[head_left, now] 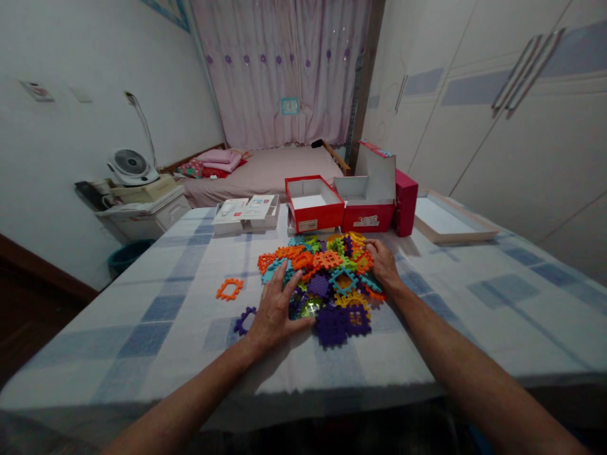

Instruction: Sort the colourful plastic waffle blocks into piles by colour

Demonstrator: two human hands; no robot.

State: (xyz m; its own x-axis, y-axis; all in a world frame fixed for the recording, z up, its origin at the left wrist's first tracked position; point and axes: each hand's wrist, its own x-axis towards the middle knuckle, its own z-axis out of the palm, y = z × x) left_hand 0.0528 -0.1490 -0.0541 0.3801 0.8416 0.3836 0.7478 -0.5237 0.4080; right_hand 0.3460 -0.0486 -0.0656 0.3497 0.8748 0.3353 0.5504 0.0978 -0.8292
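Observation:
A heap of colourful plastic interlocking building tiles point(327, 260) with toothed edges lies on the table in orange, purple, yellow, green and blue. My left hand point(275, 313) is at its near left side, fingers spread and thumb stretched toward a dark purple tile point(331, 327). At the heap's right edge is my right hand point(383, 265), its fingertips against the outer tiles; its thumb is hidden, and I see nothing gripped in it. An orange tile frame point(229, 289) lies apart on the left. A purple tile frame point(244, 321) is partly covered by my left hand.
Behind the heap stand an open red box point(318, 218), another red box with a raised lid point(368, 216) and a grey tray with papers point(247, 215). To the right lies a shallow white tray point(455, 237). A checked cloth point(156, 341) covers the table.

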